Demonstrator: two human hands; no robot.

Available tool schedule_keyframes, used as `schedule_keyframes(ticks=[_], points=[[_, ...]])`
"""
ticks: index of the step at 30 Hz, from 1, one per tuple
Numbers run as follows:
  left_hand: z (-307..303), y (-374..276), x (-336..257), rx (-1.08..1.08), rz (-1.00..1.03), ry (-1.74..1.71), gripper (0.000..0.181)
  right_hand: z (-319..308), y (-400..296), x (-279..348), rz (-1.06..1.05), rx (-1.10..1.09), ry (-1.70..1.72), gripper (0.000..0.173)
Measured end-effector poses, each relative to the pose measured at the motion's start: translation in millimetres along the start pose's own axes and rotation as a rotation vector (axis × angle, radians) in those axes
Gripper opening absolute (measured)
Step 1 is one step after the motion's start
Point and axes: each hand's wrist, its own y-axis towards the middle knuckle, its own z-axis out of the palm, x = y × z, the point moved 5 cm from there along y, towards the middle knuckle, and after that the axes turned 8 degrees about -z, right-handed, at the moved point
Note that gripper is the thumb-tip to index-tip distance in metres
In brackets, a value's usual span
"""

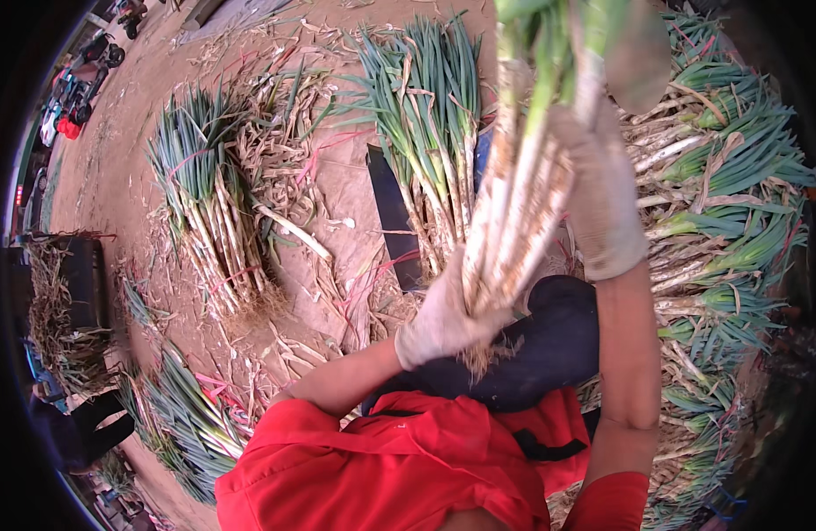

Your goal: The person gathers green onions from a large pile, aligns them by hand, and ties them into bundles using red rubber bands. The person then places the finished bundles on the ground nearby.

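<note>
A bunch of long green onions [514, 192] with soil-stained white stalks is held up before me, roots down. Gripping it near the roots is my left hand [447, 318], in a pale work glove. My right hand [597, 192], in a similar glove and partly blurred, is closed around the upper stalks. Behind the held bunch, more green onions [434, 133] lie beside a dark flat strip [394, 219]. Farther left is a bundle of green onions [215, 212] bound with pinkish ties.
A long pile of green onions [700, 226] runs down the right side. Another heap [189, 425] lies at lower left. Dry husks [275, 152] and pink twine [355, 292] litter the ground. A person in dark trousers [102, 418] and parked motorbikes [89, 73] are at the left.
</note>
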Motion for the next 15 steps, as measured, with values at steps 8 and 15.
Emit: schedule_keyframes(ticks=[8, 15], points=[[-71, 77, 144, -0.441, -0.102, 0.036, 0.076, -64, -45, -30, 0.365, 0.085, -0.099, 0.037], [-109, 106, 323, -0.537, -0.316, -0.096, 0.065, -223, -171, -31, 0.519, -0.329, -0.413, 0.04]])
